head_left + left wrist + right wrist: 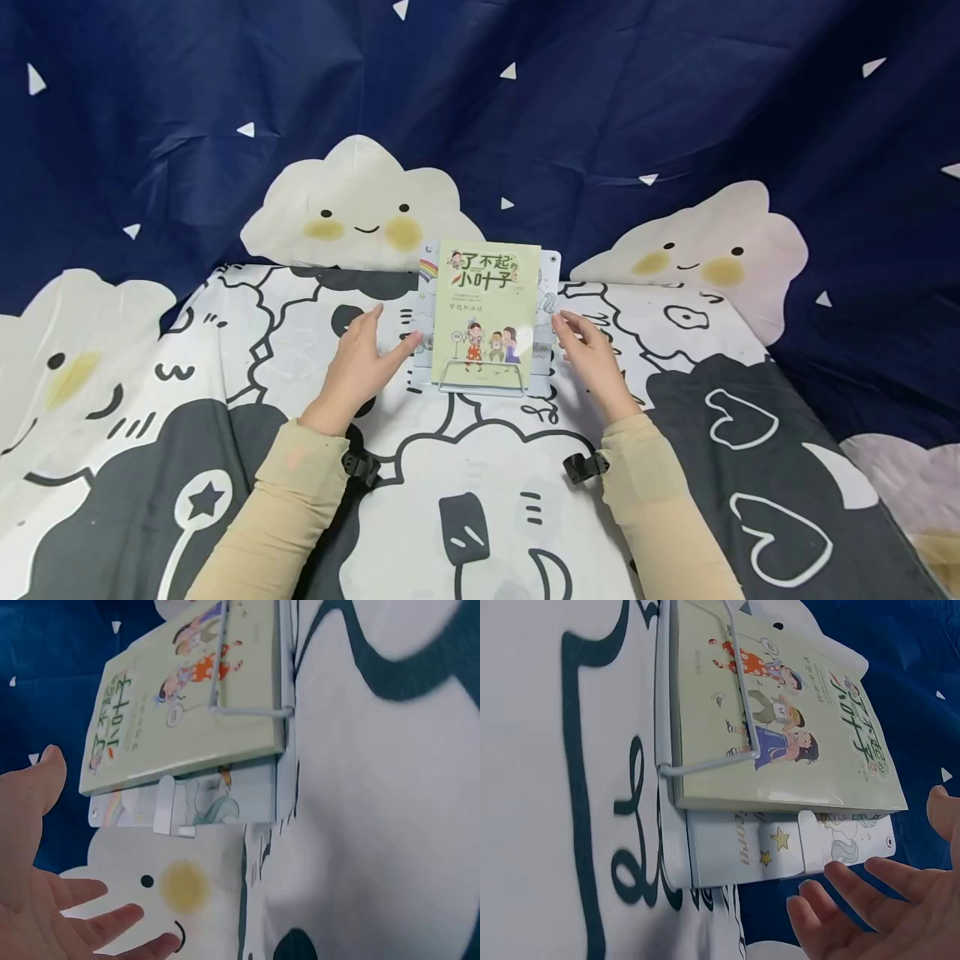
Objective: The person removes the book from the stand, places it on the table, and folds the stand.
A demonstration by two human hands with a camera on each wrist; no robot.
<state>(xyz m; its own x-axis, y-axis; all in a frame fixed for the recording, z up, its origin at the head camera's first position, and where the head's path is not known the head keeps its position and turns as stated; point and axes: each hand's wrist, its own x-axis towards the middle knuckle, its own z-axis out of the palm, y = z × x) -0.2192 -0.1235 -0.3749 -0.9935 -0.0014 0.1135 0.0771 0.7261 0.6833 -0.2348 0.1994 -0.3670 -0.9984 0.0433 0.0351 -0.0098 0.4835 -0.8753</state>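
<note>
Navy cloud-print backdrop (570, 125) stands behind a patterned cloth (420, 475), where a green book (486, 283) leans in a unicorn-printed stand (548, 321), its front wire (251, 712) apparently preventing slippage. Left hand (356, 367) and right hand (597, 367) flank the stand, fingers extended, grasping nothing; right-hand contact cannot be confirmed.

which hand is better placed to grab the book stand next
Probably the right hand: its wrist view shows fingertips very near the book stand, while the left hand leaves a wider gap.
</note>
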